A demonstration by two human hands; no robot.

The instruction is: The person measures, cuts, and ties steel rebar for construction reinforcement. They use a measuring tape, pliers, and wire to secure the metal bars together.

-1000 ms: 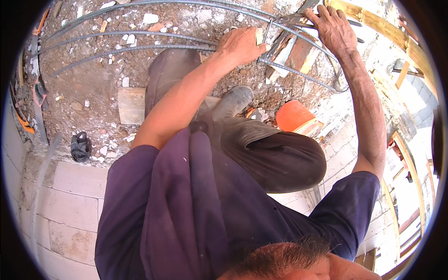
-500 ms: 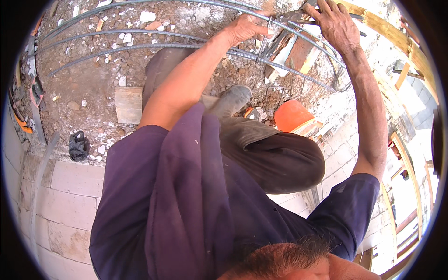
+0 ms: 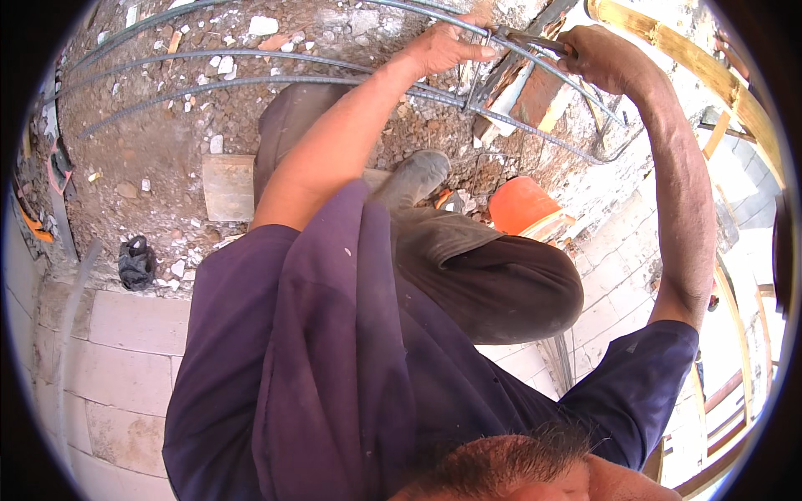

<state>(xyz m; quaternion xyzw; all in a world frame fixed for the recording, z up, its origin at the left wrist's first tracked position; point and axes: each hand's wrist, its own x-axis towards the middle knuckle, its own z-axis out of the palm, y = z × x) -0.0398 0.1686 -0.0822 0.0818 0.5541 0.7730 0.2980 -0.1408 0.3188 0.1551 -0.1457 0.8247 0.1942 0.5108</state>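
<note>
At the top centre, my left hand (image 3: 441,50) is closed around a ribbed steel rebar (image 3: 368,71), its thumb stretched toward a thin steel stirrup (image 3: 477,71). The stirrup crosses between the upper and lower bars. My right hand (image 3: 608,58) is wrapped round the handles of dark metal pincers (image 3: 535,42). Their jaws are at the upper bar, beside the stirrup's top and close to my left fingertips. What lies between the jaws is too small to tell. Several long bars curve across the ground toward the left.
Wood pieces and a brick (image 3: 535,96) lie under the bars. An orange bucket (image 3: 522,204) is tipped near my boot (image 3: 422,173). Rubble covers the soil, with a black bag (image 3: 136,263) at left. A bamboo pole (image 3: 677,42) runs at upper right, and pale blocks (image 3: 125,359) stand lower left.
My right hand has turned and closed round the pincers' handles, which were spread apart before. My right forearm and elbow have swung outward to the right. The left hand stays at the bar.
</note>
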